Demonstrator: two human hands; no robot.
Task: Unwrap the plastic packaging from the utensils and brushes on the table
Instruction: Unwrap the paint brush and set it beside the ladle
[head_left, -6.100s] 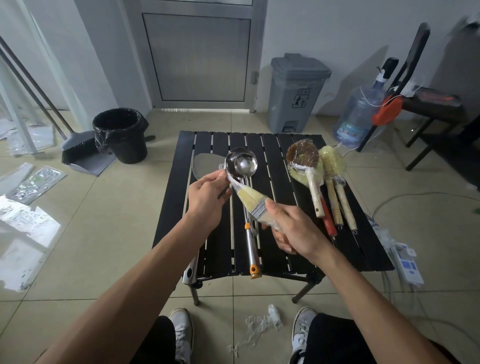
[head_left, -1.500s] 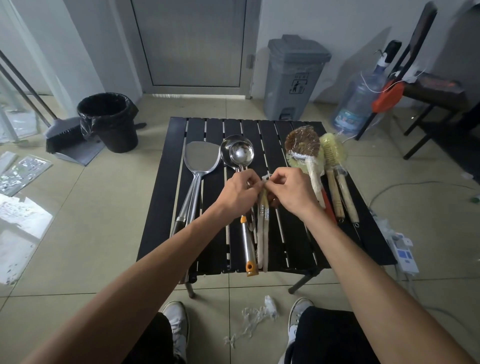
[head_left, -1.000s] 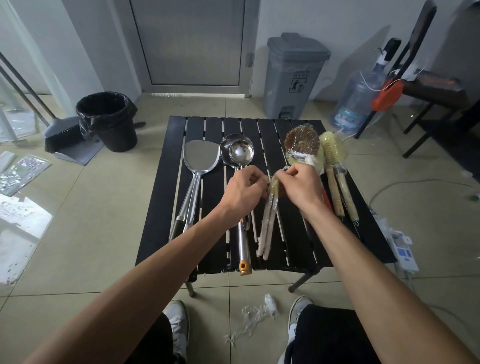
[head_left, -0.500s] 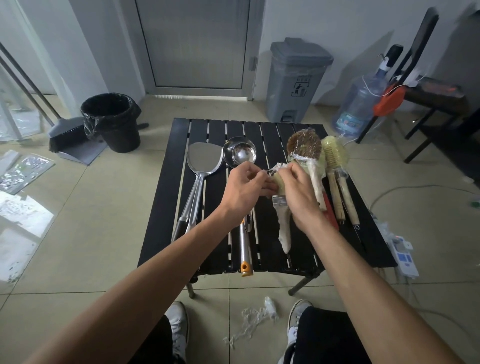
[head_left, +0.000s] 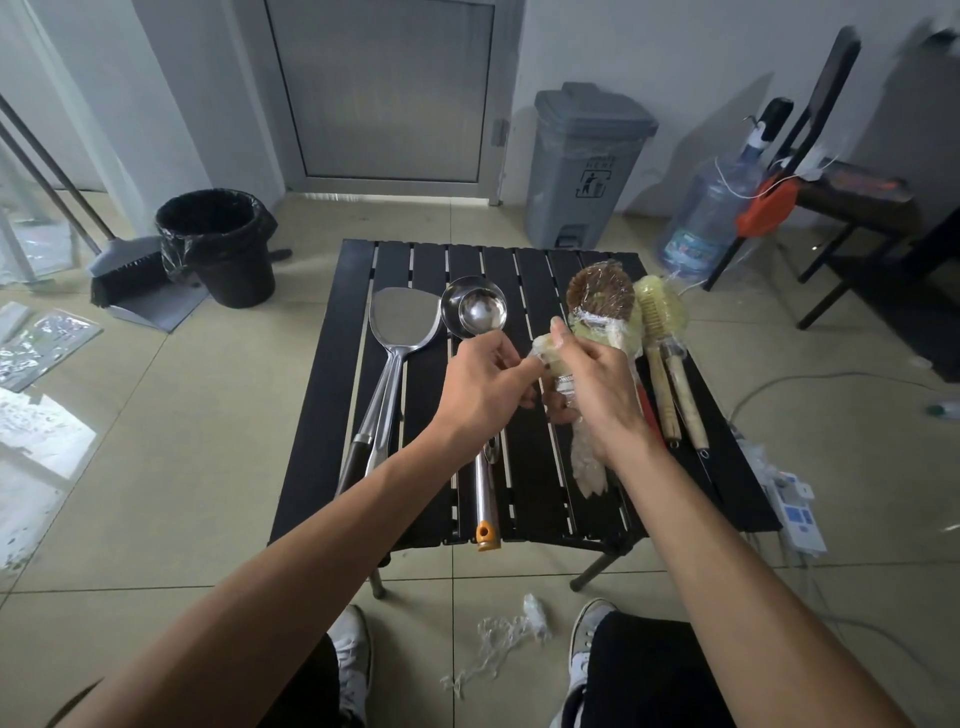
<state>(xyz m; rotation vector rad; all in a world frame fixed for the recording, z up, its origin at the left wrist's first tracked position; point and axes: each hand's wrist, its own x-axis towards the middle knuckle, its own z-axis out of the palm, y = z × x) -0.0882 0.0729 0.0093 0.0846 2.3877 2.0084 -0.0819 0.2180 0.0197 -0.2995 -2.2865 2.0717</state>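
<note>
Above the middle of the black slatted table, my right hand grips a flat paintbrush wrapped in clear plastic, bristles pointing up. Its wrapped handle hangs below my wrist. My left hand pinches the plastic wrap at the bristle end. On the table lie a steel spatula, a steel ladle with an orange-tipped handle, a round brown brush in plastic, and pale bottle brushes in plastic.
A black lined bin and a dustpan with broom stand to the left. A grey pedal bin and a water jug sit behind the table. Crumpled plastic wrap lies on the floor between my shoes. A power strip lies at the right.
Both hands have lifted the paintbrush from lying along the table to upright, bristles up. My left hand's pinch stays at the bristle end, with the wrapped handle now hanging below my right wrist.
</note>
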